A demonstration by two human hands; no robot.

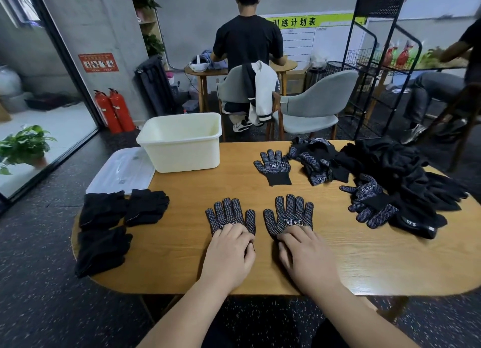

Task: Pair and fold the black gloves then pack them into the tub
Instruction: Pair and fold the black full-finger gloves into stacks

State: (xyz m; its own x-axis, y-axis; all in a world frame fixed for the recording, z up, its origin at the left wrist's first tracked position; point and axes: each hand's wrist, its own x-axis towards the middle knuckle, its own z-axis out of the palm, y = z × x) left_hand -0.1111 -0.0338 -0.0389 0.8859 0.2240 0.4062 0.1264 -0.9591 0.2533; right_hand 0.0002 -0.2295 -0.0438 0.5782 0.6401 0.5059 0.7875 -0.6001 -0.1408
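Note:
Two black dotted gloves lie flat side by side at the table's front, fingers pointing away: the left glove (229, 213) and the right glove (291, 213). My left hand (229, 254) presses on the left glove's cuff, and my right hand (303, 256) presses on the right glove's cuff. A third dotted glove (273, 165) lies flat farther back. A loose heap of black gloves (390, 170) covers the table's right side. Three folded black bundles (117, 217) rest at the left edge. The cream tub (182, 146) stands at the back left, with nothing visible inside.
A clear plastic lid (122, 169) lies left of the tub, overhanging the wooden table (182, 264). Behind the table stand two grey chairs (312, 105), a seated person (247, 43) and a black wire rack (377, 61). Another person sits at the far right.

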